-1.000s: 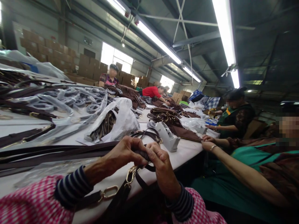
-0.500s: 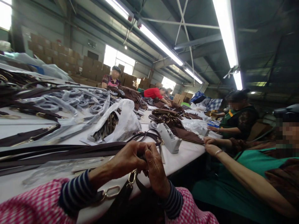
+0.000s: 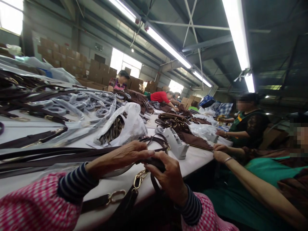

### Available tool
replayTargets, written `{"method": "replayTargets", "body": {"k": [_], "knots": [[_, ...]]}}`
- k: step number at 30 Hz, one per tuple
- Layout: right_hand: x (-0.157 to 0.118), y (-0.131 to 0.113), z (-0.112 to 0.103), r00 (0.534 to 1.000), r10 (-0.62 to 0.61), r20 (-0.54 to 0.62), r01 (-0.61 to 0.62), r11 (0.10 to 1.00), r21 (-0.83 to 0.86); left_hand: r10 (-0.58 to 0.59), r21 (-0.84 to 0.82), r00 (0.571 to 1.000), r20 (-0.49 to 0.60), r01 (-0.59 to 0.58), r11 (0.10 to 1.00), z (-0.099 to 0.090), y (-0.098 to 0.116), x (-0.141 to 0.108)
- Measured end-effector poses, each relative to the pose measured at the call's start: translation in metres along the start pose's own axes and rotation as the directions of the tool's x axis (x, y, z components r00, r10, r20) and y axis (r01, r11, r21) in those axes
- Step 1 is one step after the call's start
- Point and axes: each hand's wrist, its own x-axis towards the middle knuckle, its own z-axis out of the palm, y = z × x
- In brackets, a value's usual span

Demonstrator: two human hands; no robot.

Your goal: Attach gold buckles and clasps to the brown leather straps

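Observation:
A dark brown strap [image 3: 157, 164] is bunched between my two hands over the near table edge. My right hand [image 3: 174, 179] is closed round it, thumb below and fingers above. My left hand [image 3: 120, 157] reaches in from the left with fingers fairly straight, its fingertips on the strap; its thumb is mostly hidden. Below my hands hang gold clasps [image 3: 138, 180] on dark straps. Another gold ring [image 3: 117, 196] joins a strap end lying at the table edge. Long brown straps [image 3: 60, 155] stretch left from behind my left hand.
A grey tape dispenser [image 3: 176, 144] stands just beyond my right hand. Behind my left hand sits a white plastic bag [image 3: 134, 125] of brown pieces. Plastic-wrapped coils [image 3: 79, 101] and brown bags [image 3: 173, 122] cover the table. A co-worker's hands [image 3: 221, 153] work at the right edge.
My hands have shifted from clasped together to further apart, the right one moving right and opening its grasp to show the strap. The view has tilted slightly.

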Motion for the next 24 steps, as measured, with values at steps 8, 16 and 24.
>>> {"method": "replayTargets", "body": {"k": [8, 16, 24], "knots": [[0.012, -0.014, 0.006, 0.997, -0.073, -0.004, 0.073, 0.997, 0.006, -0.195, -0.232, 0.980, -0.032, 0.183, 0.955, 0.010, 0.015, -0.011], [-0.010, -0.020, -0.014, 0.998, 0.013, 0.054, -0.022, 0.988, 0.156, -0.401, -0.172, 0.912, -0.088, 0.383, 0.908, -0.014, 0.036, -0.055], [-0.026, -0.029, -0.008, 0.875, 0.163, 0.455, -0.404, 0.762, 0.505, -0.490, -0.108, 0.833, -0.259, 0.479, 0.871, -0.031, 0.067, -0.097]]}}
